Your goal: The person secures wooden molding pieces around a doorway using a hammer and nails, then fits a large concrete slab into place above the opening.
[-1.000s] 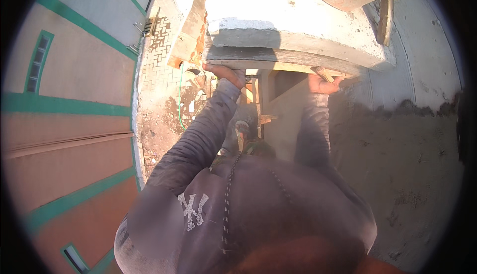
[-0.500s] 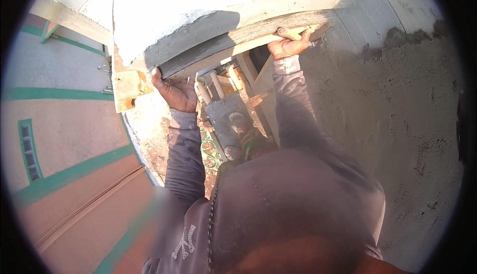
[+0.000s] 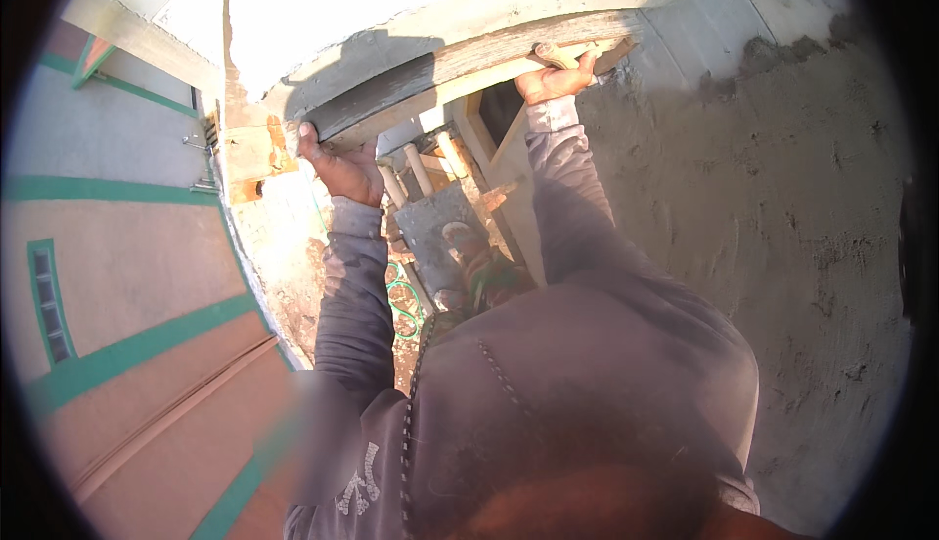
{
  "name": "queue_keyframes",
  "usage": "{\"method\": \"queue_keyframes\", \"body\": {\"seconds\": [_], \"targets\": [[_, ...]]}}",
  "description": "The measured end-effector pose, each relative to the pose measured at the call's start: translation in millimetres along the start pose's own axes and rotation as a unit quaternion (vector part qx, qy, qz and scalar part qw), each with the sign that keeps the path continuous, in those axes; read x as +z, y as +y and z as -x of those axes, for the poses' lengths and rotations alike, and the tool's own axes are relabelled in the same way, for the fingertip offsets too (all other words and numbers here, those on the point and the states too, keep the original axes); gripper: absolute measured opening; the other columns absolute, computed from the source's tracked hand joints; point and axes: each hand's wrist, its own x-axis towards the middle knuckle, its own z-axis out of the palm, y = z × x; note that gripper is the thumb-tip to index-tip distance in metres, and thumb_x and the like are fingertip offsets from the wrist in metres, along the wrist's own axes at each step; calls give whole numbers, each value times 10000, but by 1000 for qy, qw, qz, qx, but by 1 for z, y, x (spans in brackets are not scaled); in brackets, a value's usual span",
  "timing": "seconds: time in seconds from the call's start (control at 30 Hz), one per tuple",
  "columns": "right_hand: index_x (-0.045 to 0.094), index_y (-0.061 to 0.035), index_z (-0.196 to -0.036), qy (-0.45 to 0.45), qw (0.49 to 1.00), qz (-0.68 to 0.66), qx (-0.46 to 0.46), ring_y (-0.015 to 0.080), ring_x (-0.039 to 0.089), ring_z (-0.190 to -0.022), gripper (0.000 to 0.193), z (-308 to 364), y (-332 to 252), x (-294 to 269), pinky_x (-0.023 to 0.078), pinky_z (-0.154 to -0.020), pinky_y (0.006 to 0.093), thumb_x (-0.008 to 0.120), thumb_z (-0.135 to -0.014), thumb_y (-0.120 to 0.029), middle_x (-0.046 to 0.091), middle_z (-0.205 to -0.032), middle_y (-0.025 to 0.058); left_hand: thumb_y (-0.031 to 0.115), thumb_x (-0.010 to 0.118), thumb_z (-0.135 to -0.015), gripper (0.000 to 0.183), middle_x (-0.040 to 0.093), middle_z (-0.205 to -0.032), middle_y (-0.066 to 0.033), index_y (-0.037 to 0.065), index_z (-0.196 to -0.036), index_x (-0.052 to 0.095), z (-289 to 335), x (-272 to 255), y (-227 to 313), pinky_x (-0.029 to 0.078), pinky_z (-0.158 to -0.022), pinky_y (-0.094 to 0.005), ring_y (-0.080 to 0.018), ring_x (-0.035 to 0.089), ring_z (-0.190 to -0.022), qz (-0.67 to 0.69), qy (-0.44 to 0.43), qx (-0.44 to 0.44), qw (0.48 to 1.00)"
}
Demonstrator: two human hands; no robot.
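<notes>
A long weathered wooden board lies along the underside edge of a pale concrete ledge. My left hand grips the board's left end, thumb at its edge and fingers beneath. At the other end, my right hand is closed around the board from below, palm up. A short rounded wooden piece sticks out beside the right thumb; whether it is fixed to the board cannot be made out. Both arms are raised and stretched forward.
Below me is a narrow grey plank with my feet on it, among wooden poles. A green hose lies on the ground. Rough grey plaster covers the wall on the right. A building with green bands stands left.
The whole view has shifted a little, so the ledge, board and hands sit slightly higher and further left. Both hands keep their hold on the board.
</notes>
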Motion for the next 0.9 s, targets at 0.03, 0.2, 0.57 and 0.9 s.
{"method": "queue_keyframes", "body": {"seconds": [0.03,0.2,0.57,0.9], "targets": [[499,-101,-1412,23,1000,-8,6,334,612,-566,756,1,1,1,583,-662,491,318,-1008,-714,634,-690,196,552,593,-943,684,538,-1465,-116,120,-1462,483,1,0,2,486,-1095,-568,-347,537,-1344,-3,-3,-1,1000],[399,-199,-1496,-10,1000,-14,12,346,619,-531,716,17,-1,23,578,-575,486,367,-1002,-716,641,-709,182,572,570,-952,685,545,-1473,-117,109,-1453,508,-5,-11,-6,483,-1097,-556,-333,536,-1354,3,12,17,1000],[535,-144,-1426,-77,993,76,-36,288,629,-1115,595,11,-4,-2,437,-1090,587,482,-1022,-577,676,-1207,83,534,568,-965,620,553,-1463,-118,110,-1415,519,-2,6,3,495,-1072,-574,-339,540,-1336,-10,28,-12,999],[436,-94,-1433,-6,998,35,-52,281,640,-547,669,5,2,13,600,-558,426,384,-1040,-633,659,-699,150,574,619,-923,693,547,-1489,-90,130,-1447,526,-11,-28,-33,428,-1162,-538,-306,520,-1372,42,38,-24,998]]}}
